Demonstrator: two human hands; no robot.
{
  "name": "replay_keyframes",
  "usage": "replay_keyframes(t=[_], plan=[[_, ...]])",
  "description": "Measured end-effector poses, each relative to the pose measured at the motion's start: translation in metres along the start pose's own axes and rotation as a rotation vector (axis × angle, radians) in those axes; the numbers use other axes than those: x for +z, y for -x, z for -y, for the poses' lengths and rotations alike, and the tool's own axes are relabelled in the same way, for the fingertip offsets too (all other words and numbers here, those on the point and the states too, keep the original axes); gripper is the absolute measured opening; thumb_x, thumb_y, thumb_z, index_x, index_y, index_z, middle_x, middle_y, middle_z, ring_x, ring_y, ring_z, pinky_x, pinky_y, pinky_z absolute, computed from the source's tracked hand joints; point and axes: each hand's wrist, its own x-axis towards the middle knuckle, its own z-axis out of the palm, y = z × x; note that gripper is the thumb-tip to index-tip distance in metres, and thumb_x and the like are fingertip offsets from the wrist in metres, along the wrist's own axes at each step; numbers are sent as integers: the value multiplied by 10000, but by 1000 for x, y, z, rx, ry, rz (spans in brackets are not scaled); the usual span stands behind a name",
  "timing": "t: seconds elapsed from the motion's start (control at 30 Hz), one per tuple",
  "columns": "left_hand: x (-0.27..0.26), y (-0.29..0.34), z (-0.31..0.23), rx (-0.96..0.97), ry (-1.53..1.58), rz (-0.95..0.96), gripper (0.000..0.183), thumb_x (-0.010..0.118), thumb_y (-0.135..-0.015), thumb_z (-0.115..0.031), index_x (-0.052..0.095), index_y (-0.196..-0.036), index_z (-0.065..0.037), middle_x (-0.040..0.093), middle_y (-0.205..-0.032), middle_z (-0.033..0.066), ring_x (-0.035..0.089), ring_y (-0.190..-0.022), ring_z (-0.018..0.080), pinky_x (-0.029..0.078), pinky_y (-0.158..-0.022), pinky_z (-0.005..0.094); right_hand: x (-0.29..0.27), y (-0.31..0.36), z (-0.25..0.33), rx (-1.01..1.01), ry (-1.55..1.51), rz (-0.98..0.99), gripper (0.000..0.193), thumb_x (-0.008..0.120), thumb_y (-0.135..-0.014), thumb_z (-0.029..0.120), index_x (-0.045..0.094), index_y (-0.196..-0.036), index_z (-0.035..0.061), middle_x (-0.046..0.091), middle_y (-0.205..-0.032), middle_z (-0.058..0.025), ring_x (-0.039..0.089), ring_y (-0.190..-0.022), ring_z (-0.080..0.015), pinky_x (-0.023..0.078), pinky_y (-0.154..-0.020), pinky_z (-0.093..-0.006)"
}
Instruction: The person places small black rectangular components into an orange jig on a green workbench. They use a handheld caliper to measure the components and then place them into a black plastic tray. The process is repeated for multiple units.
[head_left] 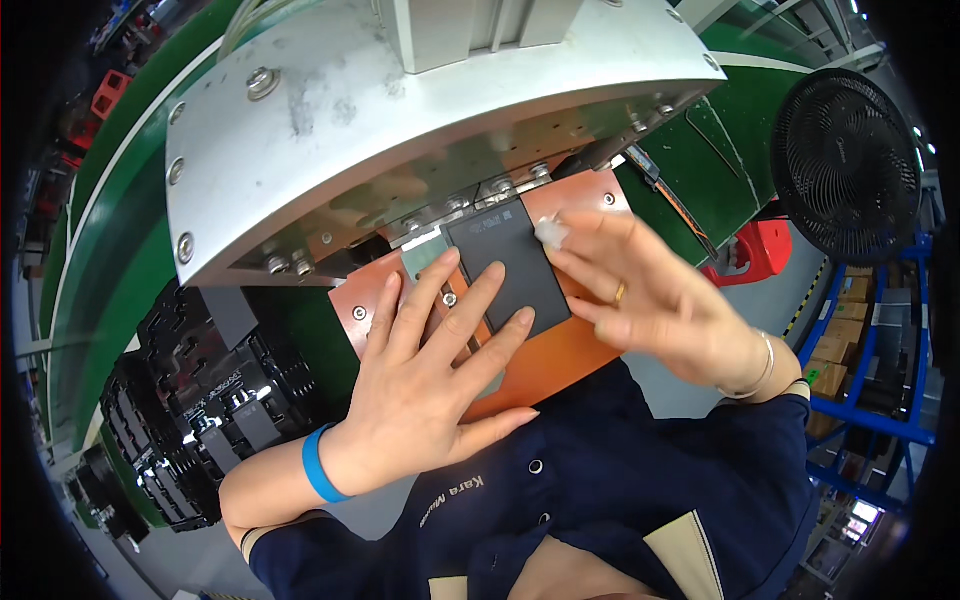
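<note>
A flat black rectangular piece (518, 262), much like a battery pack, lies tilted on an orange fixture plate (560, 362). My left hand (425, 365) is spread over it, with fingertips resting on its face and left edge. A pale strip (428, 254) shows beside the piece, partly hidden by those fingers. At the piece's right edge is my right hand (655, 290), its fingers stretched out and the thumb apart, slightly blurred. Something small and white (551, 233) sits at its fingertips; whether it is worn or held I cannot tell.
A big silver metal press head (420, 130) with bolts overhangs the fixture's far side. Stacked black trays (215, 410) stand left. On the right are a black fan (846, 165), a red object (757, 252) and a blue rack (870, 400) with boxes. The bench is green.
</note>
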Motion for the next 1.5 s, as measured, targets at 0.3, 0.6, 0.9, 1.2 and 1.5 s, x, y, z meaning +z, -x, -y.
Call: replay_keyframes(t=[0.3, 0.6, 0.9, 1.2, 1.5], plan=[[-2, 5, -9, 96, -132, -35, 686, 739, -711, -573, 644, -1261, -175, 483, -1445, 97, 373, -1358, 410, 241, -1093, 612, -8, -38, -4, -18, 308, -132, 425, 730, -863, 115, 462, -1191, 72, 664, -927, -46, 629, -792, -84, 487, -644, -225], [-23, 4, -20, -445, 1361, 273, 400, 497, -1014, -364, 655, -1066, 1, 658, -775, 68, 544, -541, 59, 364, -451, 184, -6, -8, -20, -530, 142, -122, 423, 684, -851, -43, 476, -1211, 32, 664, -1016, -86, 678, -839, -130, 554, -763, -258], [-14, 6, -29, -651, 1760, 279, 233, 612, -968, -210, 647, -1055, 3, 653, -803, 13, 402, -459, -15, 306, -407, 144, -3, 6, -28, -1551, 1245, -43, 186, 697, -825, 130, 691, -1010, 122, 703, -1008, -85, 714, -910, -240, 594, -736, -318], [-9, -11, -28, -556, 1377, -282, 210, 615, -933, -118, 631, -1048, 58, 699, -891, 145, 650, -602, 133, 540, -517, 211, -199, 6, -71, -383, 1463, -845, 496, 681, -742, 37, 580, -1227, 21, 574, -1119, -161, 573, -1081, -337, 456, -965, -388], [-4, -9, -21, -652, 1414, -417, 258, 628, -916, -138, 601, -1108, 32, 694, -999, 150, 693, -841, 191, 573, -682, 293, -230, -14, -84, -319, 1234, -946, 261, 717, -653, 144, 640, -873, 26, 655, -717, -126, 641, -653, -270, 500, -649, -364]])
